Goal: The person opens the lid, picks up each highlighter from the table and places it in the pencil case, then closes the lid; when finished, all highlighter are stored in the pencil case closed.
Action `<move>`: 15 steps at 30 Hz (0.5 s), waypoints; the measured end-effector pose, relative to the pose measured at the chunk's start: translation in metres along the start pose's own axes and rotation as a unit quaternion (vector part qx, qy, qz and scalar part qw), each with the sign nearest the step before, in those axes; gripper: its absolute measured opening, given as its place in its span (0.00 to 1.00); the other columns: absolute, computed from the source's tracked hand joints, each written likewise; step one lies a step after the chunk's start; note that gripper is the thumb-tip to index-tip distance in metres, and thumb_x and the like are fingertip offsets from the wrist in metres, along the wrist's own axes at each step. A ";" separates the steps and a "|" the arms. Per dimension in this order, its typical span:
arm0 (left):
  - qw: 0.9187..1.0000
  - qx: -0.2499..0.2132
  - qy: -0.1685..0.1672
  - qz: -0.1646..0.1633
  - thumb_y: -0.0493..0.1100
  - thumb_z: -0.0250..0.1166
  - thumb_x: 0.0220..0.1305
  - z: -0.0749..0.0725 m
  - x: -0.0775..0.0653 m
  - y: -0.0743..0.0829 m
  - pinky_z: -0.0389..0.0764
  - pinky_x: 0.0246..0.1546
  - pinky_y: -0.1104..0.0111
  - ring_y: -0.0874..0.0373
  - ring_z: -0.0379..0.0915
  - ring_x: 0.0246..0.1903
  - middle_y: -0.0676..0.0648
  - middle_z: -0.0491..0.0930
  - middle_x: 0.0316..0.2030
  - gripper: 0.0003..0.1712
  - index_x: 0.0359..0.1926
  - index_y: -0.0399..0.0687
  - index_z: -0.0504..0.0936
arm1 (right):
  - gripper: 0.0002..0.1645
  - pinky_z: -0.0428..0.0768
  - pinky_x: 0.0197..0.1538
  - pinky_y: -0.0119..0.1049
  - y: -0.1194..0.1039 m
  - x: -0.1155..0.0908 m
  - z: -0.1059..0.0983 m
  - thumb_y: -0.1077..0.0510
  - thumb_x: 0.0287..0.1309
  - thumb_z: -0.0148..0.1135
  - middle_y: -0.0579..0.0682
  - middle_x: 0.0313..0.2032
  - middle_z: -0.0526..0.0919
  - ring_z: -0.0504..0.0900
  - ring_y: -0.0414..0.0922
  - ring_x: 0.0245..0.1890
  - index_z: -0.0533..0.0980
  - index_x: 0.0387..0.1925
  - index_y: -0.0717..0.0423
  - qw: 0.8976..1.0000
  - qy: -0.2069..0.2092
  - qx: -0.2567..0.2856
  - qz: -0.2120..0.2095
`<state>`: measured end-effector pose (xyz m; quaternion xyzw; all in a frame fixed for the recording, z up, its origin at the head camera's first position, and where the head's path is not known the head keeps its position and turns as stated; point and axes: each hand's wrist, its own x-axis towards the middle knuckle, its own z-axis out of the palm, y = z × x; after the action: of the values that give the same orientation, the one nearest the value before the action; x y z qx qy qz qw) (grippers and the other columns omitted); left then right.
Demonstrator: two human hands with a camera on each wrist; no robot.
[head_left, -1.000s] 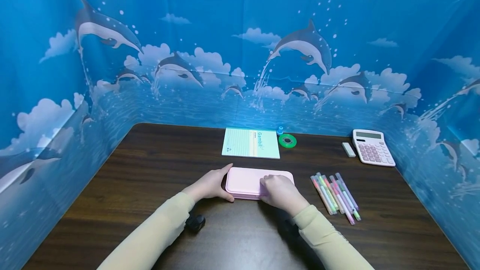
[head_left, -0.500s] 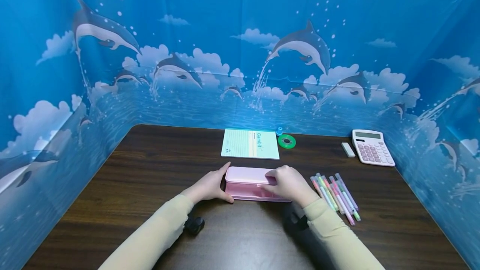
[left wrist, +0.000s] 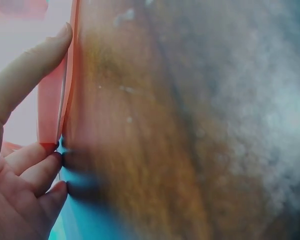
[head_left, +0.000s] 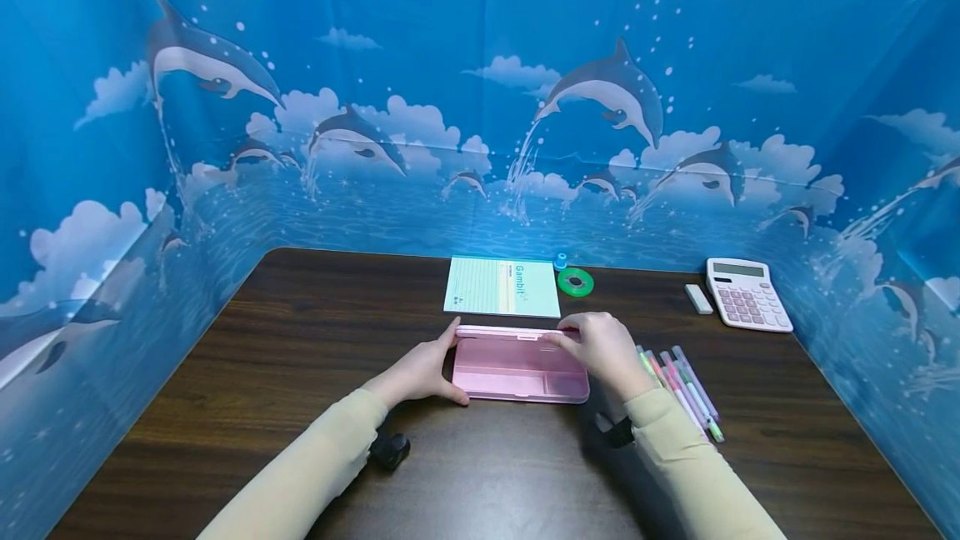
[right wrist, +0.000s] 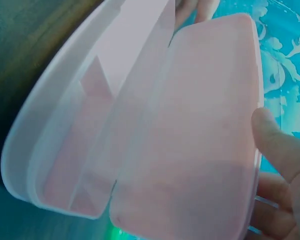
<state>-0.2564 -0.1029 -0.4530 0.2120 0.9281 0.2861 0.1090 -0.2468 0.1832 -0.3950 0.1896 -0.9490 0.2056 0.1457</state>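
A pink pencil case [head_left: 498, 385] lies on the dark wooden table [head_left: 322, 307], its lid [right wrist: 195, 115] raised about upright on the far-side hinge. No contents show inside; a small divider [right wrist: 97, 77] stands within, as the right wrist view shows. My left hand [head_left: 422, 370] grips the case's left end, thumb at the near corner and fingers at the far one. With thumb and fingers, my right hand [head_left: 606, 350] pinches the lid's free edge near its right end. In the right wrist view, the thumb [right wrist: 272, 140] lies on the inner face at that edge.
Behind the case lie a mint-green notepad [head_left: 502, 287], a green tape roll [head_left: 576, 282] and a small blue item [head_left: 560, 262]. Several coloured markers [head_left: 686, 390] lie right of the right hand, partly hidden by it. Farther right are a white eraser [head_left: 699, 299] and a calculator [head_left: 748, 294].
The lid has swung from closed to about upright, uncovering the case's inside. My right hand moved up and to the right with its edge. The left hand has stayed at the left end.
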 end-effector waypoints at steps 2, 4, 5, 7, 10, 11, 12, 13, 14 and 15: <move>1.000 -0.003 0.001 0.001 0.58 0.80 0.35 0.000 0.000 0.000 0.64 0.63 0.56 0.50 0.63 0.64 0.42 0.64 0.67 0.76 0.74 0.40 0.38 | 0.20 0.77 0.29 0.37 0.002 0.001 -0.003 0.42 0.49 0.71 0.46 0.24 0.84 0.76 0.40 0.22 0.85 0.29 0.56 1.000 0.010 -0.010 0.021; 1.000 -0.010 0.002 0.003 0.58 0.80 0.35 -0.001 -0.001 0.000 0.64 0.63 0.56 0.50 0.64 0.64 0.42 0.64 0.67 0.77 0.75 0.42 0.37 | 0.21 0.78 0.30 0.39 0.005 0.002 -0.006 0.42 0.49 0.71 0.48 0.25 0.85 0.77 0.41 0.23 0.85 0.31 0.57 0.999 0.018 -0.011 0.046; 1.000 -0.014 0.003 0.004 0.57 0.81 0.35 -0.001 -0.002 0.000 0.64 0.63 0.56 0.51 0.64 0.63 0.43 0.65 0.67 0.77 0.75 0.43 0.37 | 0.22 0.78 0.30 0.39 0.007 0.002 -0.008 0.42 0.49 0.70 0.49 0.25 0.85 0.77 0.42 0.23 0.85 0.31 0.58 0.998 0.019 -0.007 0.057; 1.000 -0.021 0.004 0.004 0.56 0.81 0.35 -0.001 -0.002 0.000 0.64 0.63 0.56 0.52 0.65 0.63 0.44 0.65 0.67 0.77 0.75 0.46 0.37 | 0.21 0.78 0.30 0.39 0.010 0.002 -0.010 0.44 0.50 0.70 0.50 0.25 0.85 0.76 0.42 0.23 0.84 0.33 0.59 0.997 0.019 0.010 0.076; 1.000 -0.024 0.006 0.008 0.56 0.81 0.35 -0.001 -0.003 0.000 0.64 0.63 0.56 0.52 0.65 0.62 0.44 0.65 0.66 0.77 0.75 0.46 0.36 | 0.19 0.77 0.29 0.36 0.016 0.001 -0.011 0.46 0.52 0.70 0.49 0.25 0.84 0.75 0.42 0.23 0.84 0.33 0.59 0.995 0.019 0.041 0.094; 1.000 -0.022 0.006 0.009 0.56 0.81 0.36 0.000 -0.003 0.000 0.64 0.63 0.56 0.52 0.65 0.62 0.44 0.65 0.66 0.77 0.75 0.46 0.36 | 0.18 0.77 0.29 0.35 0.017 0.001 -0.011 0.46 0.52 0.70 0.49 0.25 0.84 0.75 0.42 0.23 0.84 0.33 0.58 0.994 0.020 0.051 0.097; 1.000 -0.021 0.006 0.010 0.56 0.80 0.36 0.000 -0.003 0.000 0.63 0.63 0.56 0.52 0.65 0.63 0.44 0.65 0.67 0.77 0.75 0.46 0.35 | 0.17 0.77 0.29 0.35 0.018 0.001 -0.011 0.47 0.52 0.70 0.49 0.25 0.84 0.76 0.42 0.23 0.84 0.32 0.58 0.993 0.021 0.058 0.100; 1.000 -0.019 0.005 0.010 0.56 0.80 0.36 0.001 -0.003 0.000 0.63 0.63 0.56 0.51 0.65 0.63 0.44 0.65 0.67 0.77 0.75 0.45 0.35 | 0.17 0.77 0.29 0.34 0.019 0.002 -0.011 0.47 0.52 0.70 0.49 0.25 0.84 0.76 0.42 0.24 0.85 0.32 0.58 0.992 0.023 0.063 0.103; 1.000 -0.018 0.005 0.010 0.56 0.80 0.36 0.001 -0.003 0.001 0.63 0.63 0.56 0.51 0.64 0.63 0.44 0.65 0.67 0.77 0.75 0.44 0.35 | 0.17 0.76 0.29 0.34 0.020 0.002 -0.011 0.47 0.52 0.70 0.49 0.25 0.84 0.76 0.42 0.23 0.84 0.32 0.58 0.992 0.024 0.068 0.105; 1.000 -0.017 0.005 0.009 0.57 0.80 0.36 0.002 -0.003 0.001 0.63 0.63 0.56 0.51 0.64 0.63 0.44 0.65 0.67 0.77 0.75 0.43 0.35 | 0.17 0.76 0.28 0.34 0.021 0.003 -0.011 0.47 0.52 0.70 0.49 0.25 0.84 0.76 0.42 0.23 0.84 0.32 0.58 0.992 0.024 0.071 0.106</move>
<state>-0.2527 -0.1030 -0.4536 0.2170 0.9217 0.3037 0.1053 -0.2555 0.2047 -0.3914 0.0930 -0.9429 0.2914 0.1317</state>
